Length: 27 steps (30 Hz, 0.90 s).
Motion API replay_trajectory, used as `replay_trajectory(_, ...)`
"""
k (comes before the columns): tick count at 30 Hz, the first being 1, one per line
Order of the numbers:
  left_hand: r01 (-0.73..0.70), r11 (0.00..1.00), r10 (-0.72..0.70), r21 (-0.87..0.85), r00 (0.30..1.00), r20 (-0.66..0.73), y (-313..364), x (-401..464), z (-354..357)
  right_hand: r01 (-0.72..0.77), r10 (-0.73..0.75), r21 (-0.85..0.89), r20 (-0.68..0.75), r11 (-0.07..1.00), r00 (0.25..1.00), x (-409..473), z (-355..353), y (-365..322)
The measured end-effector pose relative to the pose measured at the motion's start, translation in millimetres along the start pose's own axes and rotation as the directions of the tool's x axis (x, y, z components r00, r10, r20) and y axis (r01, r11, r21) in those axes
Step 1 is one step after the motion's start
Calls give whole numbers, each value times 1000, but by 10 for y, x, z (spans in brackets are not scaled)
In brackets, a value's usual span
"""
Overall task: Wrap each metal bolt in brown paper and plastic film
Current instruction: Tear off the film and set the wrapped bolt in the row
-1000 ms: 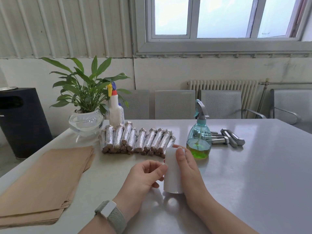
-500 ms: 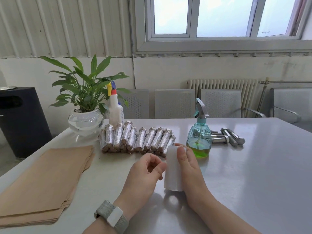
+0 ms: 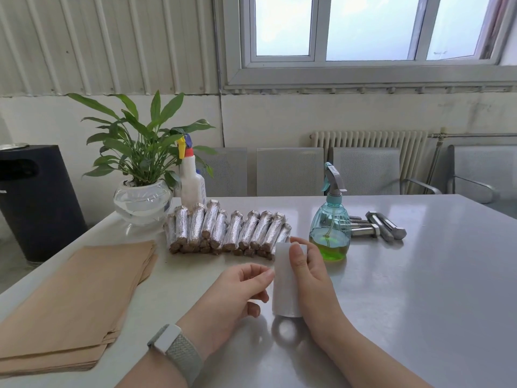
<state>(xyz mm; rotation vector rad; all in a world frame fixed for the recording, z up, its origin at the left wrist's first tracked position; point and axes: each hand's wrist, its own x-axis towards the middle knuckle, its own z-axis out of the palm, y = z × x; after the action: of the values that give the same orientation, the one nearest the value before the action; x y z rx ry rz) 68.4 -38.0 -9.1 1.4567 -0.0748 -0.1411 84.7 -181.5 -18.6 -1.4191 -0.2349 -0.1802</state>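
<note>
The grey table (image 3: 419, 289) carries everything, and the blue-green spray bottle (image 3: 330, 231) on it serves as the landmark. Far to the left of that bottle, at the table's near-left part, lies the stack of brown paper (image 3: 75, 298), flat and squared. Further left and behind stands the potted plant (image 3: 140, 175) in its glass bowl, with a white spray bottle (image 3: 192, 180) just beside it. Between the plant and the blue-green bottle sits the row of wrapped bolts (image 3: 226, 231), packed side by side in shiny film, brown ends facing forward. Just right of the bottle, partly behind it, lie the bare metal bolts (image 3: 383, 228). In front of the bottle, slightly left, the roll of plastic film (image 3: 284, 284) stands upright on the table. The right hand (image 3: 310, 275) holds it, fingers curled round its right side with the fingertips over the top rim. The left hand (image 3: 235, 292), a watch on its wrist, has thumb and forefinger pinched together at the roll's left edge, seemingly on the film's loose end
</note>
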Motion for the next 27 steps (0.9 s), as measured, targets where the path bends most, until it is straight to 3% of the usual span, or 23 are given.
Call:
replay_trajectory(3, -122, 982, 136, 147, 986, -94, -29, -10, 53, -6, 6, 15, 3, 1000, 1000, 2, 4, -10)
replay_trajectory(8, -331, 831, 439, 448, 884, -161, -109, -30, 127, -15, 15, 19, -6, 1000, 1000, 15, -4, -2)
replay_trajectory(15, -447, 699, 629, 558, 756, -181, -113, -22, 139, -87, 86, 119, 15, 989, 996, 5, 25, -13)
replay_trajectory(21, -454, 695, 645, 557, 736, -204, -76, -26, 129, -152, 148, 214, 34, 965, 988, -5, 30, -33)
replay_trajectory(27, -379, 776, 545, 504, 805, -234, 13, -18, 13, -182, 176, 223, 46, 958, 983, -10, -8, -65)
